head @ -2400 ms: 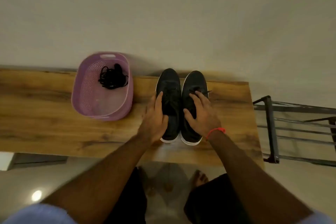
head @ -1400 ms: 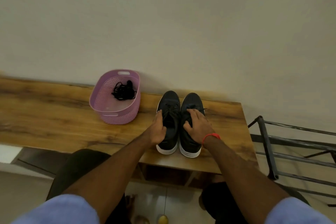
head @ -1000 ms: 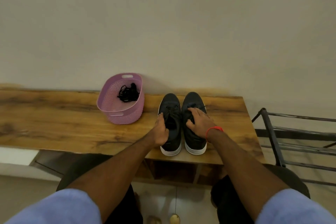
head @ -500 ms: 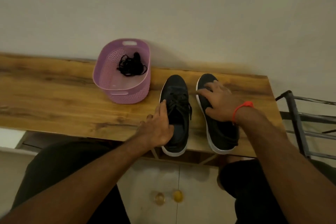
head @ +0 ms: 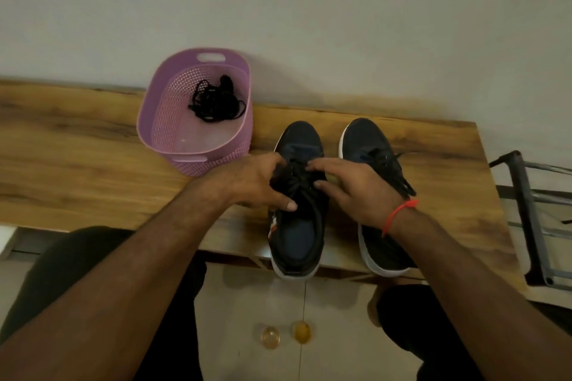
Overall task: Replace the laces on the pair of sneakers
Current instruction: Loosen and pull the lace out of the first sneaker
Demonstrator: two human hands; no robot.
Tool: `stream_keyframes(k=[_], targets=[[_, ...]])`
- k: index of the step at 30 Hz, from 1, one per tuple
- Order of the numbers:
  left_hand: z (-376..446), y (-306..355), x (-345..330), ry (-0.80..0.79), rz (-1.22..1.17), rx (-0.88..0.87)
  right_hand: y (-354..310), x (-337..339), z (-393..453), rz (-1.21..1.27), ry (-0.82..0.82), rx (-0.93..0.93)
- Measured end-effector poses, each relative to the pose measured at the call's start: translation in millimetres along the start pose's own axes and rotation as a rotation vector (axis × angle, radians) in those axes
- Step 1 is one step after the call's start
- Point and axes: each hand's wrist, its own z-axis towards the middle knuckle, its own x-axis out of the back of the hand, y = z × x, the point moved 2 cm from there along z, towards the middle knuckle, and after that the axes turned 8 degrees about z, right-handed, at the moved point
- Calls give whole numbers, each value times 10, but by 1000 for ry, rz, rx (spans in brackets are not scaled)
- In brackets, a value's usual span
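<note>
- Table [head: 93, 170], wooden plank top: back edge runs along the wall; front edge nearest the person; right end stops just short of a dark metal rack [head: 532, 219]. Broad bare stretch of wood left of the basket.
- Basket [head: 161, 120], lilac perforated plastic: toward the table's back edge, just left of the left sneaker and close to it. Holds a tangled bundle of spare black laces [head: 215, 100] in its far half.
- Left sneaker [head: 298, 235] — dark upper, white sole, black lace still threaded and tied. Toe points toward the wall; heel overhangs the table's front edge.
- Right sneaker [head: 365, 139] — same make, black lace threaded, loose ends trailing off its right side. Stands parallel to the left sneaker with a strip of bare wood between the two; heel at the table's front edge.
- Left hand [head: 250, 182]: on the left sneaker's lacing from the basket side; fingers curled into the laces, thumb pressed at the tongue.
- Right hand [head: 356, 189]: reaches over from the right sneaker's side, partly covering that shoe; forefinger and thumb touch the left sneaker's knot, remaining fingers loosely spread. Whether it actually pinches the lace cannot be told. Red cord band [head: 399, 213] at the wrist.
</note>
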Motion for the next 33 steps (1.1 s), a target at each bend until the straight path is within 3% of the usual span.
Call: stream_keyframes(k=[6,13,21,25,33], targets=[[-41,-82,-136,101,11,-22,-16,-9,116,7,39,-76],[-163,-275,-150,-58,-27,-69,-137,45,80,-35,-202,-68],[-105,-308,-306,28,-162,-349,-143,129,88,-19,-117,-36],[-45,-350,-420,45,-114,-355,-144,11,64,-20,-181,-56],[-87,-330,-391,78,-108,-353,-67,23,-33,45,-50,-47]])
